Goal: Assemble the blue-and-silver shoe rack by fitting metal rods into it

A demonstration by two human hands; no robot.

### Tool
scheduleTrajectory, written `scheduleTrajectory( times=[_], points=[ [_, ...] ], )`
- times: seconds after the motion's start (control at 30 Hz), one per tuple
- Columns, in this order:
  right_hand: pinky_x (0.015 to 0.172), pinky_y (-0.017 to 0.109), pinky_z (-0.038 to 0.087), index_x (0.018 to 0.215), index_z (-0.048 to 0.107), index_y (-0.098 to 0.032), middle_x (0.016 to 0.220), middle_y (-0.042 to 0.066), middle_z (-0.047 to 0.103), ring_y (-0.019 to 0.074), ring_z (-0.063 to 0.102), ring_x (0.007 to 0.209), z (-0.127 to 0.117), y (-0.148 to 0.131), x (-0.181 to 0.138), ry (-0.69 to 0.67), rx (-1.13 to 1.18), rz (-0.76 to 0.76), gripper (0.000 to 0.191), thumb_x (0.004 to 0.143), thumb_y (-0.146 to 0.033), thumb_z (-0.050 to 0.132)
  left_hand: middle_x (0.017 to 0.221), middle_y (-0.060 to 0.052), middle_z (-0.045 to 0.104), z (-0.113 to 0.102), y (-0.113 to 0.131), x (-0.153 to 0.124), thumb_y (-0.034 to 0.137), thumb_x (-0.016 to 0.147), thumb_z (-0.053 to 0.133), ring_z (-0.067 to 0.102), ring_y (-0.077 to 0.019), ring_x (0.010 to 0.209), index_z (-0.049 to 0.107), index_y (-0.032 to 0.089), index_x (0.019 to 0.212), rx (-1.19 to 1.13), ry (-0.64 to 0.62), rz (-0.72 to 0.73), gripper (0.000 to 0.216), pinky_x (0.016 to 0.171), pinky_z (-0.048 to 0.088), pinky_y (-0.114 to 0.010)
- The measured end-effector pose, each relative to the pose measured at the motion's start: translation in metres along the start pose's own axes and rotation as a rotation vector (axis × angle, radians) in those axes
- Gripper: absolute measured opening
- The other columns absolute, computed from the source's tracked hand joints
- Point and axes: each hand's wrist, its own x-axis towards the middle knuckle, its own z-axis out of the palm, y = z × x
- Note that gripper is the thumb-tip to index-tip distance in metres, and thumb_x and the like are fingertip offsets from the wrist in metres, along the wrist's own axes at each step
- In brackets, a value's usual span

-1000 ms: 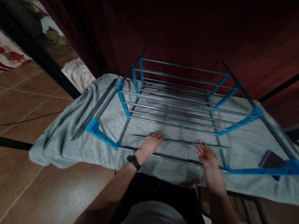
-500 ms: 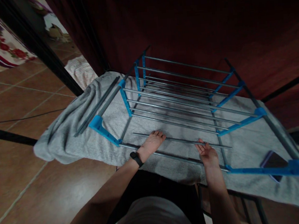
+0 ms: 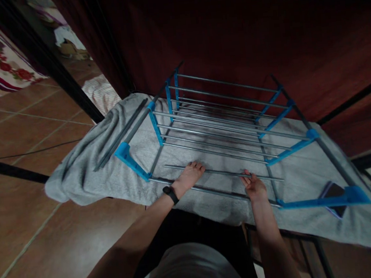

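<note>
A loose thin metal rod [image 3: 222,172] runs left to right just above the front bar of a partly built rack [image 3: 211,132], made of grey tubes and blue plastic brackets. My left hand [image 3: 191,175], with a black watch on the wrist, is closed over the rod left of its middle, knuckles up. Farther right, my right hand [image 3: 253,186] has its palm turned up and its fingers pinched around the same rod. Both rod ends stick out free of the brackets. Below it, the front bar [image 3: 223,193] joins the lower blue brackets.
The rack lies on a grey blanket [image 3: 78,174] over a bed. Loose grey tubes [image 3: 120,136] lie at the left, and a phone [image 3: 335,197] rests by the right blue bracket [image 3: 327,201]. A dark red curtain [image 3: 228,31] hangs behind; black bed posts [image 3: 52,64] flank the left.
My right hand's fingers have closed more around the rod. The rack's right side sits slightly farther left and higher in view. My left hand has barely moved.
</note>
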Motion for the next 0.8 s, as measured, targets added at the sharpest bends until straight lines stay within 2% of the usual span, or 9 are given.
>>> scheduleTrajectory(
  times=[0.27,0.47,0.63,0.8],
  points=[
    [0.077,0.034,0.061,0.078,0.053,-0.024,0.078,0.001,0.074,0.0151,0.071,0.071,0.004,-0.002,0.000,-0.013,0.011,0.017,0.010,0.085,-0.016,0.053,0.107,-0.011,0.071,0.004,-0.008,0.003,0.004,0.093,0.051,0.065,-0.0231,0.103,0.069,0.018,0.111,-0.055,0.021,-0.033,0.029,0.096,0.049,-0.036],
    [0.082,0.037,0.061,0.082,0.052,-0.025,0.078,-0.001,0.075,0.0153,0.068,0.067,0.008,0.002,-0.005,-0.039,0.057,-0.023,0.007,0.087,-0.023,0.057,0.107,-0.011,0.073,0.003,-0.023,0.003,0.016,0.094,0.059,0.067,-0.0242,0.103,0.072,0.019,0.107,-0.111,0.060,-0.058,0.019,0.094,0.051,-0.036],
    [0.076,0.034,0.061,0.080,0.049,-0.027,0.078,-0.001,0.075,0.0155,0.069,0.070,0.009,0.004,-0.006,-0.051,0.079,-0.029,0.015,0.087,-0.025,0.061,0.110,-0.010,0.072,0.008,-0.032,0.004,0.019,0.095,0.057,0.067,-0.0248,0.108,0.073,0.021,0.110,-0.256,0.079,-0.095,0.023,0.097,0.051,-0.037],
    [0.072,0.035,0.061,0.078,0.049,-0.027,0.078,0.000,0.075,0.0170,0.070,0.071,0.011,0.001,-0.006,-0.047,0.089,-0.011,0.014,0.087,-0.023,0.060,0.111,-0.011,0.071,0.014,-0.040,0.007,0.020,0.093,0.057,0.065,-0.0254,0.108,0.072,0.020,0.107,-0.360,0.069,-0.113,0.021,0.098,0.051,-0.039]
  ],
)
